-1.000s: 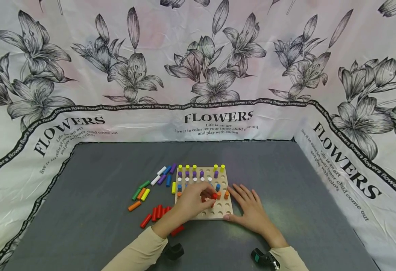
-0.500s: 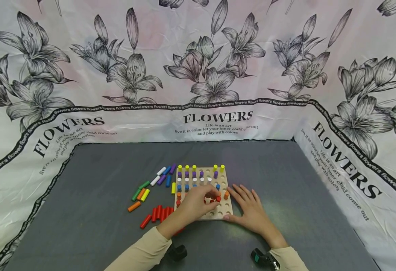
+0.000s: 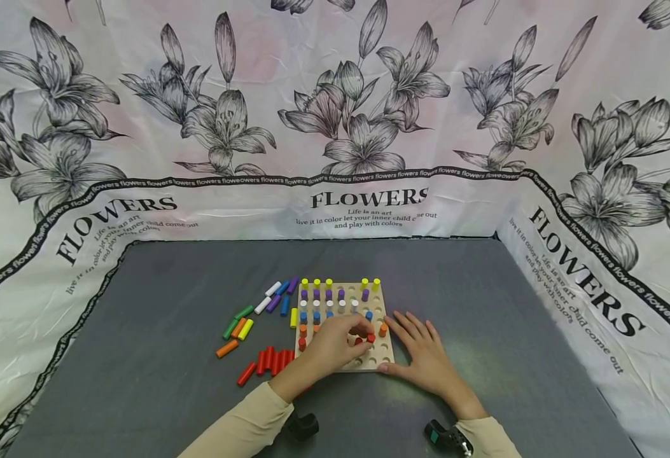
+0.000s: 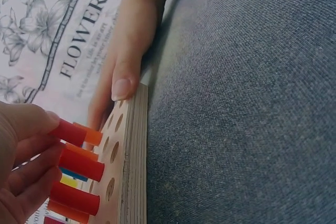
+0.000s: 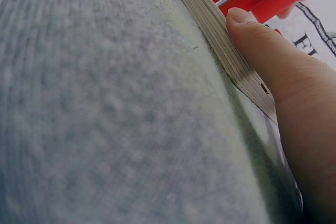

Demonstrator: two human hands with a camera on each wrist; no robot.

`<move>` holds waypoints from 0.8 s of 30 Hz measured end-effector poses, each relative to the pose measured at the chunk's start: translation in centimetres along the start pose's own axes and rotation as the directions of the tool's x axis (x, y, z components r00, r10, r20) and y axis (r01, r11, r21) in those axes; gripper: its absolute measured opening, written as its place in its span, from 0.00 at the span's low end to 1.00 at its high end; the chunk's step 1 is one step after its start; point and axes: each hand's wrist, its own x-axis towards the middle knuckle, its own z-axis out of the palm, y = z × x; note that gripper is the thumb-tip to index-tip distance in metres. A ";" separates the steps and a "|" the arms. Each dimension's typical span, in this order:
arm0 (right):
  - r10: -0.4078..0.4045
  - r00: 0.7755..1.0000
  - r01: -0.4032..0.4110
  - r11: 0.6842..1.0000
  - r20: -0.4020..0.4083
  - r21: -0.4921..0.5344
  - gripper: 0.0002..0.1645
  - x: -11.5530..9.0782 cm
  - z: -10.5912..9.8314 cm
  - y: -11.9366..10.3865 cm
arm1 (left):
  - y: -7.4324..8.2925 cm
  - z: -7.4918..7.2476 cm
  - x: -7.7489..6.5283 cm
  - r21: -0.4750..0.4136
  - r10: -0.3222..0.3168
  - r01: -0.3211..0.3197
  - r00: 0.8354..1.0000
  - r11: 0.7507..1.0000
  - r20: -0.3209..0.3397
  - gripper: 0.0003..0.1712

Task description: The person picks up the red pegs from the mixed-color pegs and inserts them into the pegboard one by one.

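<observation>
My left hand point(image 3: 330, 346) reaches over a wooden pegboard point(image 3: 382, 357) and pinches a red peg point(image 3: 371, 338) between thumb and fingers near the board's right side. The left wrist view shows that red peg point(image 4: 69, 131) beside standing red and orange pegs; I cannot tell whether its lower end sits in a hole. Flat beside the board's right edge lies my right hand point(image 3: 424, 356), fingers straight. Its thumb touches the board's near right corner, as the right wrist view shows with the layered board edge point(image 5: 226, 51). Part of the board is hidden under my left hand.
Rows of yellow, purple, white, blue and orange pegs stand in the board. Loose red pegs point(image 3: 270, 358) lie left of its near corner. Farther left are a loose orange peg point(image 3: 228, 348), green pegs point(image 3: 244, 312) and several other colours on the grey table point(image 3: 157, 356).
My left hand has shifted a little right and nearer with the red peg, uncovering a red peg at the board's left side. The right hand has stayed put.
</observation>
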 end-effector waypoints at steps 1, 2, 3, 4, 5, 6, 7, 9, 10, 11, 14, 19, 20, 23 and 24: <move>-0.001 1.000 0.001 1.000 -0.001 0.000 0.57 0.0 0.0 0.0 | 0.0 0.0 0.0 0.001 0.000 0.000 1.000 1.000 0.003 0.10; -0.002 1.000 0.002 1.000 -0.001 0.002 0.57 0.0 0.0 0.0 | 0.0 0.0 0.0 0.004 0.000 0.000 1.000 1.000 0.007 0.10; -0.003 1.000 0.003 1.000 -0.001 0.003 0.57 0.0 0.0 0.0 | 0.0 0.0 0.0 0.009 0.002 -0.003 1.000 1.000 0.011 0.10; -0.003 1.000 0.003 1.000 -0.001 0.005 0.57 0.0 0.0 0.0 | 0.0 0.0 0.0 0.012 0.007 -0.007 1.000 1.000 0.015 0.10; -0.003 1.000 0.003 1.000 0.000 0.007 0.57 0.0 0.0 0.0 | 0.1 0.1 0.0 0.016 0.010 -0.010 1.000 1.000 0.019 0.10; -0.002 1.000 0.002 1.000 0.001 0.008 0.57 0.0 0.0 0.0 | 0.1 0.1 0.0 0.021 0.015 -0.016 1.000 1.000 0.022 0.10; -0.001 1.000 0.001 1.000 0.003 0.007 0.57 0.0 0.0 0.0 | 0.1 0.1 0.0 0.022 0.022 -0.022 1.000 1.000 0.022 0.10; 0.002 1.000 -0.002 1.000 0.006 0.009 0.56 0.0 0.0 0.0 | 0.1 0.1 0.0 0.031 0.032 -0.032 0.999 0.999 0.024 0.09; 0.004 1.000 -0.004 1.000 0.007 0.010 0.56 0.0 0.0 0.0 | 0.1 0.2 0.0 0.037 0.036 -0.037 0.999 0.999 0.025 0.09; 0.006 1.000 -0.006 1.000 0.009 0.011 0.56 0.1 0.0 0.0 | 0.1 0.2 0.0 0.041 0.038 -0.039 0.999 0.998 0.026 0.08; 0.011 1.000 -0.011 1.000 0.013 0.018 0.56 0.1 -0.1 -0.1 | 0.1 0.3 0.0 0.048 0.042 -0.043 0.999 0.998 0.031 0.08; 0.011 1.000 -0.011 1.000 0.021 0.016 0.56 0.0 -0.1 -0.1 | -0.1 0.6 0.1 0.067 0.039 -0.041 0.999 0.997 0.029 0.08; 0.010 1.000 -0.010 1.000 0.020 0.014 0.56 0.0 -0.1 -0.1 | -0.1 0.7 0.2 0.070 0.037 -0.039 0.999 0.997 0.028 0.07; 0.008 1.000 -0.009 1.000 0.019 0.025 0.56 -0.1 -0.2 -0.2 | -0.2 0.9 0.3 0.083 0.033 -0.035 0.999 0.996 0.031 0.07; 0.006 1.000 -0.007 1.000 0.017 0.028 0.56 -0.1 -0.3 -0.2 | -0.3 1.0 0.3 0.088 0.032 -0.035 0.999 0.995 0.032 0.08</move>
